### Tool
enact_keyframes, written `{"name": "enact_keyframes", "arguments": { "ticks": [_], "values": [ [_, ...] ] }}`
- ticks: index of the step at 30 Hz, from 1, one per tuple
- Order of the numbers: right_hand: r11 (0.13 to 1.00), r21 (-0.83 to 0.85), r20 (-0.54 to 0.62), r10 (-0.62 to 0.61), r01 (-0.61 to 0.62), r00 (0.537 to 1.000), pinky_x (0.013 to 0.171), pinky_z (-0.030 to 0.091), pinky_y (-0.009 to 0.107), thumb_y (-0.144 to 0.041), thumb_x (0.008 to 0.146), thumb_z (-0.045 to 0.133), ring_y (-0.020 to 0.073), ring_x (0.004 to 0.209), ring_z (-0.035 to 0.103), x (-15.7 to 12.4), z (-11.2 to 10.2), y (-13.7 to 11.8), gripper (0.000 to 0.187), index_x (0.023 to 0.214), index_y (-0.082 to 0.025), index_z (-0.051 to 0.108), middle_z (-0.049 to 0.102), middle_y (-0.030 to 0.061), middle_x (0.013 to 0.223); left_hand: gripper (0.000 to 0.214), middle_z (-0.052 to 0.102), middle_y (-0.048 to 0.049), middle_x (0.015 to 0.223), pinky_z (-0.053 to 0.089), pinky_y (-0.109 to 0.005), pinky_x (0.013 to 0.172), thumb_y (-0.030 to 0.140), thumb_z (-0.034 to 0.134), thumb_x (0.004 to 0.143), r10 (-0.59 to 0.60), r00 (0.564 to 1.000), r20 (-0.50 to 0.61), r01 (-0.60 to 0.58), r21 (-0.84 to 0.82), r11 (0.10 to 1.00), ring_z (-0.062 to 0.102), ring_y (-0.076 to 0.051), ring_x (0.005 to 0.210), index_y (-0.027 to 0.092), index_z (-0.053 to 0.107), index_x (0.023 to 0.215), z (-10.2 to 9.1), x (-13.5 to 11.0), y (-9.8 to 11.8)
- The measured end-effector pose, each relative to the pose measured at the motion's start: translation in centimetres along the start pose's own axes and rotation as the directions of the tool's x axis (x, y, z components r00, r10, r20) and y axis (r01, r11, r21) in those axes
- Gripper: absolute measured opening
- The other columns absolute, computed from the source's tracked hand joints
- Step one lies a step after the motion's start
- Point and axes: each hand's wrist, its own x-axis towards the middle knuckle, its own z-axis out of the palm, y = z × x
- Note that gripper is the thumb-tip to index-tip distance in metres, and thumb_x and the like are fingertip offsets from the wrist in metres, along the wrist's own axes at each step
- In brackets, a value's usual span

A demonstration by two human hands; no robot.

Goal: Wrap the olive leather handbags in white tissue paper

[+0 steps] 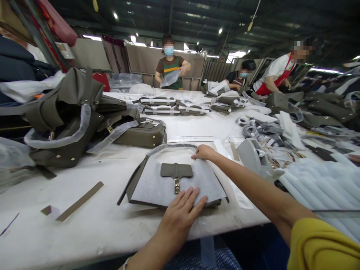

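An olive-grey handbag (pixel 219 203) lies on the white table in front of me, its front facing up. Over that front is spread a thin white sheet (pixel 152 183). A flap tab (pixel 165 170) with a gold clasp (pixel 177 185) shows on top of the sheet. The bag's handle (pixel 168 147), in clear wrapping, arches at the far side. My left hand (pixel 182 213) rests flat on the sheet's lower part, fingers stretched, just right of the clasp. At the sheet's upper right edge, beside the handle, my right hand (pixel 205 152) has its fingers curled in a pinch.
More olive bags (pixel 140 134) crowd the left, one large bag (pixel 67 138) nearest. Strips (pixel 80 200) lie at left on the table (pixel 84 240). Coiled straps (pixel 250 131) and white padding (pixel 323 180) fill the right. Co-workers stand across, one person (pixel 170 69) holding clear plastic.
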Motion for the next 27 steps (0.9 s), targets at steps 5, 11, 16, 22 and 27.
{"name": "enact_keyframes", "arguments": {
  "ticks": [5, 11, 16, 22, 27],
  "values": [
    [0.982, 0.169, -0.028, -0.076, 0.08, 0.997, 0.069, 0.052, 0.028, -0.035, 0.082, 0.073, 0.0151, 0.072, 0.066, 0.0, 0.5, 0.7, 0.022, 0.083, -0.014, 0.07, 0.072, 0.0019, 0.079, 0.05, 0.044, -0.0037, 0.153, 0.038, -0.034, 0.114, 0.02, 0.034, 0.102, -0.009, 1.0, -0.014, 0.009, 0.0, 1.0, 0.042, -0.019, 0.14, 0.027, 0.035, 0.152, 0.1, 0.0, 0.0],
    [0.898, 0.37, -0.227, -0.163, 0.24, 0.96, 0.056, 0.042, 0.022, -0.033, 0.076, 0.073, 0.0129, 0.061, 0.062, 0.2, 0.4, 1.3, 0.019, 0.069, -0.016, 0.071, 0.071, 0.0001, 0.065, 0.051, 0.044, -0.0038, 0.153, 0.038, -0.034, 0.114, 0.019, 0.037, 0.101, -0.002, 1.0, 0.004, 0.002, -0.005, 1.0, 0.044, -0.02, 0.139, 0.027, 0.036, 0.151, -0.2, -0.1, 0.0],
    [0.802, 0.479, -0.412, -0.153, 0.357, 0.898, 0.061, 0.044, 0.024, -0.03, 0.069, 0.077, 0.0158, 0.065, 0.065, 1.2, -1.4, 0.7, 0.015, 0.071, -0.016, 0.071, 0.071, 0.0015, 0.067, 0.052, 0.045, -0.0033, 0.153, 0.038, -0.034, 0.113, 0.017, 0.037, 0.1, 0.003, 1.0, 0.011, -0.003, 0.007, 1.0, 0.044, -0.019, 0.139, 0.028, 0.036, 0.151, -0.4, -0.1, 0.1],
    [0.637, 0.591, -0.507, -0.184, 0.496, 0.842, 0.067, 0.051, 0.027, -0.032, 0.073, 0.073, 0.0188, 0.072, 0.07, -0.5, -4.0, -0.1, 0.018, 0.075, -0.016, 0.065, 0.074, 0.0052, 0.073, 0.057, 0.042, -0.0036, 0.155, 0.037, -0.036, 0.114, 0.014, 0.041, 0.097, -0.003, 0.999, 0.048, 0.003, -0.013, 1.0, 0.041, -0.02, 0.141, 0.028, 0.034, 0.152, -0.5, 0.0, 0.1],
    [0.576, 0.581, -0.529, -0.27, 0.575, 0.804, 0.071, 0.055, 0.029, -0.038, 0.082, 0.069, 0.0196, 0.077, 0.072, -6.7, -4.1, 0.6, 0.022, 0.083, -0.017, 0.063, 0.076, 0.006, 0.082, 0.059, 0.038, -0.0027, 0.157, 0.038, -0.037, 0.114, 0.013, 0.041, 0.096, -0.02, 0.997, 0.071, 0.023, -0.034, 0.999, 0.04, -0.02, 0.142, 0.03, 0.032, 0.152, -0.6, 0.0, 0.1]
  ]
}}
